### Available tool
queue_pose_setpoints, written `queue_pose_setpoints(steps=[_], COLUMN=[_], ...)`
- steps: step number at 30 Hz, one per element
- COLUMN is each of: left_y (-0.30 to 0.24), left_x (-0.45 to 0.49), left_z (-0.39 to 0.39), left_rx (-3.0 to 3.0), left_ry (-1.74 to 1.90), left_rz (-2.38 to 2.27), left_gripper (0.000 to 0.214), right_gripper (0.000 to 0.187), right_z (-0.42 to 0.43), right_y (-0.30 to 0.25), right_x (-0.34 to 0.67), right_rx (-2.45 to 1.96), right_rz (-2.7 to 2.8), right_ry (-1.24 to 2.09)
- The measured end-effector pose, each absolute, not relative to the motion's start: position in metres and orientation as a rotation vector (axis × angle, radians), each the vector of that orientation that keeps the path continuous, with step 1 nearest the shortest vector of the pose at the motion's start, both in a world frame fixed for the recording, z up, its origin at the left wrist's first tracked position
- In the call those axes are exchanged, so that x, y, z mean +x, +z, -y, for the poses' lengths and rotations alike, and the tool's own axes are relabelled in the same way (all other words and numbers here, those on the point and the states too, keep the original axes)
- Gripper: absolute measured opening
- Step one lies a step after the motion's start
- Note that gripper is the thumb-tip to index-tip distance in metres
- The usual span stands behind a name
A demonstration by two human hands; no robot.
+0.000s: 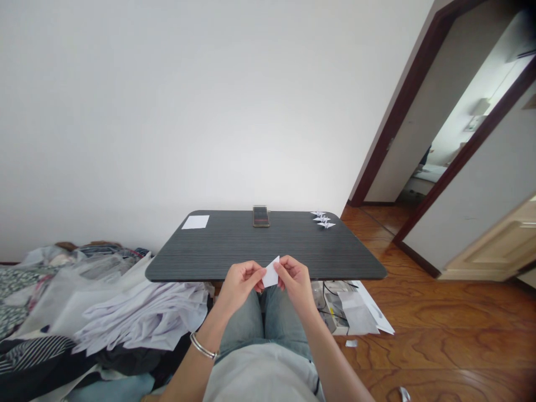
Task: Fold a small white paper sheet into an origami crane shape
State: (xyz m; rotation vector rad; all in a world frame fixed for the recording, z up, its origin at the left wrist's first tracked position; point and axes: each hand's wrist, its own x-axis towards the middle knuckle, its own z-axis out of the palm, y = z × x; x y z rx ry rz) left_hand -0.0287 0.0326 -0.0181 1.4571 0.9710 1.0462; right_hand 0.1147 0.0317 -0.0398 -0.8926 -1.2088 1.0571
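- Head view: a small folded white paper is held between the two hands, over the lap and just in front of the table's near edge.
- Its sharpest visible corner points up and away to the right; its long axis runs slantwise, from lower left, nearer the body, to upper right. Fingertips cover part of its sides, so its full outline cannot be told.
- The left hand pinches the paper's left side between thumb and fingers.
- The right hand pinches the right side near the upper corner, thumb on the face toward the person.
- Counted: one folded paper in the hands, one flat white sheet at the table's far left, one phone at the middle of the far edge, and three white paper cranes close together at the far right, wings spread sideways.
- One dark table carries the sheet, phone and cranes; its far edge is by the white wall.
- One silver bracelet circles the left wrist.
- Left of the table lies a heap of cloth, its pieces too tangled to count.
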Motion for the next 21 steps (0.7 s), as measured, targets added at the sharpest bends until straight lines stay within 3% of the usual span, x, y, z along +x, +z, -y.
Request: queue_pose_setpoints(steps=[15, 21], left_y=[-0.0276, -0.0240], left_x=[-0.0281, -0.0274], left_z=[-0.0389, -0.0352], left_rx=[1.606, 1.620], left_ry=[1.084, 1.085], left_rz=[-1.047, -1.097], left_gripper=[0.038, 0.026], right_gripper=[0.032, 0.033], right_z=[-0.0386, -0.0377], right_y=[-0.0493, -0.0479], right_x=[0.1182, 0.1184], right_rx=[-0.969, -0.980], right_rz=[1.374, 1.327], right_ry=[1.032, 1.048])
